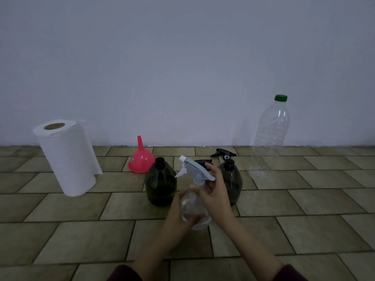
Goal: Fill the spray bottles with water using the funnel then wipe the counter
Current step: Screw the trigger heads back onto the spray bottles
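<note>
A clear spray bottle (194, 209) with a pale blue and white trigger head (195, 167) stands in the middle of the tiled counter (81, 230). My left hand (178, 216) grips its body from the left. My right hand (213, 191) holds its neck just under the trigger head, fingers curled round it. Two dark green bottles stand behind without heads, one on the left (160, 183) and one on the right (232, 179). Two black trigger heads (224, 153) lie behind them. A red funnel (141, 157) sits upside down further back.
A paper towel roll (67, 157) stands at the left. A tall clear plastic bottle (267, 138) with a green cap stands at the back right, looking empty. A plain wall closes the far edge of the counter.
</note>
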